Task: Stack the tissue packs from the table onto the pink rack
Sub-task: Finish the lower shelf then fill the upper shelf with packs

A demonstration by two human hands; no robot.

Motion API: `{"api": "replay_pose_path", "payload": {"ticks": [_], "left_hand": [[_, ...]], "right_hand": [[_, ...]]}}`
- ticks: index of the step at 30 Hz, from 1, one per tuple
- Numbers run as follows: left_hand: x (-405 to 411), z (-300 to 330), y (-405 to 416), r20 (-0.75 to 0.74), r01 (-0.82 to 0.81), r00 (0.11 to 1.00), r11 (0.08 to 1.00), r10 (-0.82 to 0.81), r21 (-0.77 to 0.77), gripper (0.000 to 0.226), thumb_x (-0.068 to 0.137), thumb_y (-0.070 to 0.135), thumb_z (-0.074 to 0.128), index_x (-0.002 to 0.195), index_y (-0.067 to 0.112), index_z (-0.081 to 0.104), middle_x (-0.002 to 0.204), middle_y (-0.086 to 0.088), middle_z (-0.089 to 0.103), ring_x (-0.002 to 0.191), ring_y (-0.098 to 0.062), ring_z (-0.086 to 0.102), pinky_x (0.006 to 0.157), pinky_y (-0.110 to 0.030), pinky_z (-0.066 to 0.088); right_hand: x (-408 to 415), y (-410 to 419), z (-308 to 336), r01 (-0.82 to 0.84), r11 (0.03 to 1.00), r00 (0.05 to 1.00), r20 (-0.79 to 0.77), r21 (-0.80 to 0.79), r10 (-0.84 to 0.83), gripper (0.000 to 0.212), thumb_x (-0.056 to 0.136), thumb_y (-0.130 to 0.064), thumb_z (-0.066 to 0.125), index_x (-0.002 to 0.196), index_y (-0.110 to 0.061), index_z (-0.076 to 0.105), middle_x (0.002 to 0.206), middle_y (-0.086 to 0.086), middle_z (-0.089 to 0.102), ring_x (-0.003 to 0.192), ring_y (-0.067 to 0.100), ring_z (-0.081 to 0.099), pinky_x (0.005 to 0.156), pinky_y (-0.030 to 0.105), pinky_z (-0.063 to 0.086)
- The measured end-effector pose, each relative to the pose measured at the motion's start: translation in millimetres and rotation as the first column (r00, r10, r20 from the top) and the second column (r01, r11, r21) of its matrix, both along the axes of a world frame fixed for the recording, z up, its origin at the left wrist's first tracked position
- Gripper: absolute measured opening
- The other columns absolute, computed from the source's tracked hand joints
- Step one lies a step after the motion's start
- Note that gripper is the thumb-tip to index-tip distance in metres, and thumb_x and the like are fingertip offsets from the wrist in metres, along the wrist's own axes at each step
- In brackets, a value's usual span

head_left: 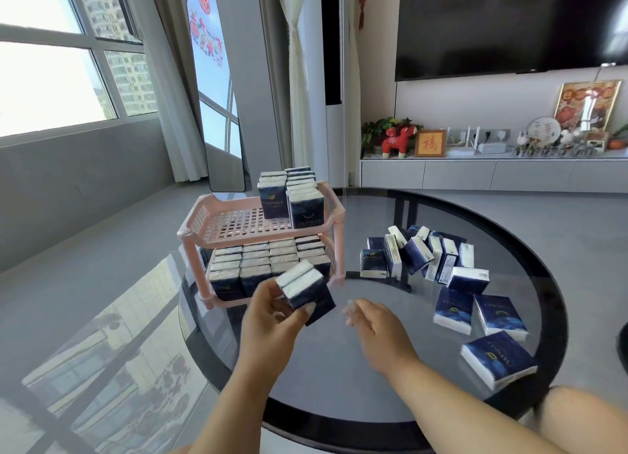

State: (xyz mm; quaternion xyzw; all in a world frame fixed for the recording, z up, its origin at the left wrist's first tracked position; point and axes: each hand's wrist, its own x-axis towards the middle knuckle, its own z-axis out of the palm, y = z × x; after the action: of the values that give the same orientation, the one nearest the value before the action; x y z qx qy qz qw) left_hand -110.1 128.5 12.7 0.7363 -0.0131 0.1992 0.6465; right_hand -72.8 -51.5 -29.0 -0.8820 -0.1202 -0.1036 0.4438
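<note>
A two-tier pink rack (217,215) stands at the left of the round glass table. Its lower shelf is packed with dark blue tissue packs (258,260), and two rows of packs (292,195) stand at the right of its upper shelf. My left hand (272,321) grips two tissue packs (306,290) together, just in front of the rack's lower shelf. My right hand (377,331) hovers over the table to the right of them, fingers loosely bent, holding nothing. Several loose packs (441,266) lie and lean on the table's right side.
The glass table (339,385) has a dark rim and dark legs beneath. A single pack (498,360) lies near the right front edge. A mirror, curtains and a TV cabinet with ornaments stand beyond the table. My knee shows at the bottom right.
</note>
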Motion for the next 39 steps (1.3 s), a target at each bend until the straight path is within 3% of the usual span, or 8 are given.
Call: {"api": "replay_pose_path", "payload": {"ticks": [6,9,11,14,19,27,34,39], "left_hand": [[20,85,47,0.194,-0.219,0.96,0.973,0.202,0.073,0.04,0.078,0.006,0.077,0.098,0.03,0.053,0.096,0.003,0.063,0.072,-0.005,0.054,0.067,-0.024,0.047],[48,118,68,0.144,-0.253,0.962,0.956,0.232,0.148,0.041,0.077,0.009,0.079,0.107,0.019,0.051,0.102,-0.003,0.065,0.081,-0.016,0.061,0.075,-0.038,0.052],[66,131,75,0.091,-0.234,0.971,0.947,0.219,0.22,0.043,0.077,0.01,0.079,0.11,0.015,0.051,0.107,-0.007,0.065,0.083,-0.02,0.063,0.075,-0.037,0.055],[95,130,82,0.003,-0.145,0.989,0.946,0.15,0.291,0.042,0.079,0.007,0.078,0.108,0.016,0.049,0.111,-0.004,0.065,0.074,-0.016,0.062,0.064,-0.029,0.049],[133,111,91,-0.165,-0.051,0.978,0.921,0.124,0.386,0.053,0.072,0.017,0.085,0.114,0.015,0.052,0.118,-0.005,0.064,0.099,-0.03,0.065,0.082,-0.044,0.053],[148,110,80,-0.227,0.025,0.971,0.909,0.077,0.417,0.044,0.079,0.009,0.078,0.115,0.008,0.052,0.109,-0.009,0.065,0.091,-0.03,0.067,0.077,-0.043,0.056],[149,110,77,-0.203,0.012,0.971,0.824,0.126,0.567,0.037,0.079,0.019,0.079,0.109,0.011,0.057,0.096,-0.004,0.07,0.075,-0.022,0.069,0.07,-0.04,0.06],[145,110,66,-0.16,-0.047,0.965,0.742,0.206,0.668,0.041,0.08,0.024,0.078,0.105,0.014,0.047,0.097,-0.002,0.067,0.087,-0.025,0.062,0.071,-0.035,0.049]], "right_hand": [[2,1,-2,0.034,0.997,0.999,0.034,-0.069,-0.031,0.064,0.084,-0.068,0.02,0.076,-0.015,0.055,0.079,-0.002,0.062,0.082,0.01,0.055,0.074,0.032,0.047],[4,0,-5,0.029,0.995,0.998,0.053,-0.1,-0.023,0.048,0.094,-0.054,0.032,0.073,-0.015,0.053,0.077,-0.003,0.061,0.082,0.012,0.055,0.073,0.033,0.047],[5,1,-5,0.029,0.995,0.997,0.067,-0.096,-0.023,0.052,0.091,-0.058,0.029,0.073,-0.015,0.053,0.076,-0.003,0.061,0.081,0.01,0.055,0.074,0.033,0.047],[7,3,-4,0.033,0.995,0.996,0.091,-0.095,-0.024,0.065,0.082,-0.069,0.017,0.073,-0.015,0.052,0.074,-0.003,0.06,0.08,0.011,0.053,0.073,0.033,0.046],[9,2,-7,0.037,0.995,0.994,0.11,-0.096,-0.027,0.082,0.074,-0.083,0.003,0.071,-0.016,0.05,0.068,-0.002,0.055,0.075,0.009,0.05,0.068,0.031,0.043],[10,2,-9,0.029,0.993,0.99,0.142,-0.113,-0.013,0.058,0.083,-0.065,0.018,0.067,-0.017,0.047,0.065,-0.004,0.052,0.072,0.009,0.047,0.067,0.031,0.042],[11,2,-10,0.019,0.99,0.991,0.133,-0.141,0.0,0.043,0.094,-0.048,0.037,0.059,-0.025,0.033,0.059,-0.006,0.042,0.068,0.009,0.043,0.058,0.019,0.031],[10,3,-9,0.015,0.989,0.99,0.138,-0.147,0.006,0.043,0.09,-0.055,0.03,0.058,-0.025,0.031,0.058,-0.006,0.04,0.067,0.009,0.042,0.056,0.019,0.03]]}}
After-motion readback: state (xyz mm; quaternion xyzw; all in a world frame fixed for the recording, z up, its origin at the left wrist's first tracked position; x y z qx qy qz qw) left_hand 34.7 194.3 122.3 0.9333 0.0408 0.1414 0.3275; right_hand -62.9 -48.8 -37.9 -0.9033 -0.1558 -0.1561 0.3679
